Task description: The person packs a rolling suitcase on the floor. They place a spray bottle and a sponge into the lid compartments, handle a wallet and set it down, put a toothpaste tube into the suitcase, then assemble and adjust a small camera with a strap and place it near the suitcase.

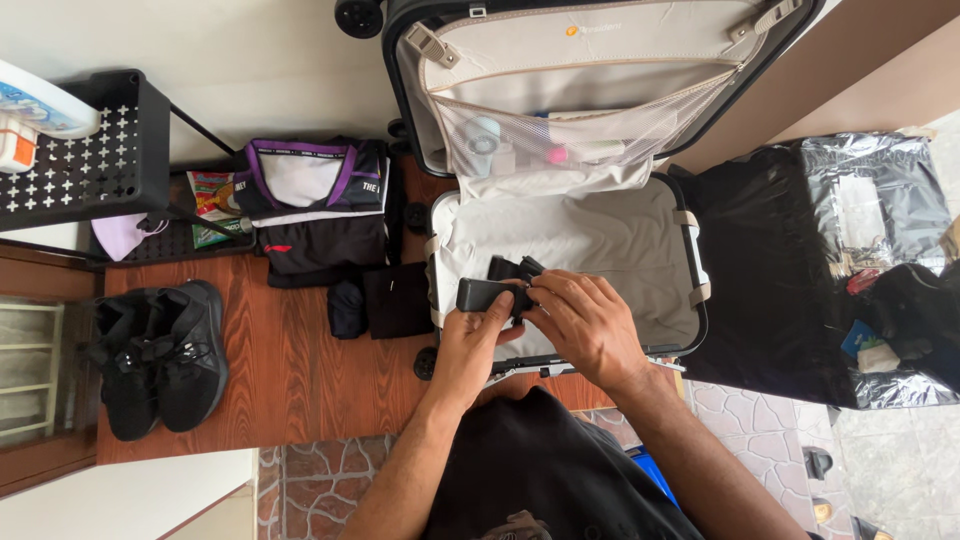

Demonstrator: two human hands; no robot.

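Head camera footage looked straight down on an open grey hard-shell suitcase (pixel 690 240) lying on a reddish-brown wooden table (pixel 290 370). Over its lower half, both hands met on a small black rolled strap or cloth bundle (pixel 490 293), oblong, matte and dark, with a crumpled black end sticking up behind it. The left hand (pixel 470 345) gripped the bundle from below, fingers curled narrowly around its near edge and the thumb pressed on top. The right hand (pixel 585 320) came in from the other side, its fingers bent close together and pinching the bundle's right end. The bundle sat just above the pale grey lining of the case's lower shell, near the left wall.

The raised lid showed a beige divider panel and a mesh pocket (pixel 560 135) holding small toiletries, one of them pink. To the left of the case lay a folded black, white and purple sports shirt (pixel 310 180) on folded black garments (pixel 320 245), with a black pair of rolled socks (pixel 347 308) and a flat black folded cloth (pixel 398 298) just below. A pair of black sneakers (pixel 160 355) stood at the table's left end. A black perforated metal rack (pixel 90 160) stood at upper left against a white wall. To the right of the suitcase sat a black glossy plastic bag (pixel 830 250), and patterned stone tiles (pixel 320 480) covered the floor below.
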